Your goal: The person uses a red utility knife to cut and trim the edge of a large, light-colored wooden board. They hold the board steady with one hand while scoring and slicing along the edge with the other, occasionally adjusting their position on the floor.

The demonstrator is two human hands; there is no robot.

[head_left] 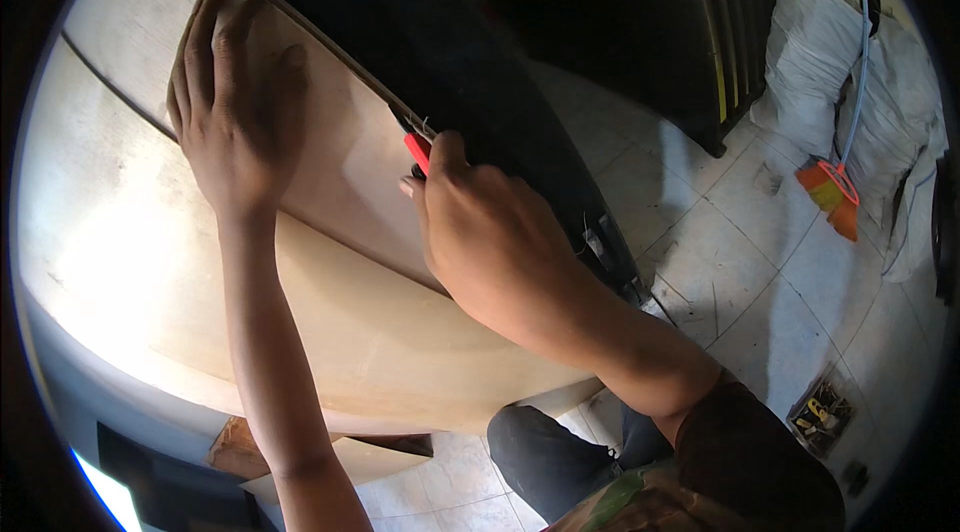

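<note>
Left hand [228, 107] lying flat, fingers spread, pressing on the pale plywood panel [330, 312] near its upper edge; grasping nothing. Right hand [490, 232] clenching a red-handled tool [417, 150], only the red tip showing above the thumb. Tool tip sitting right at the seam where the panel is meeting the dark fabric edge [420, 42]. Broom [832, 194] leaning against white sacks [830, 62] on the tiled floor [740, 272], well apart.
</note>
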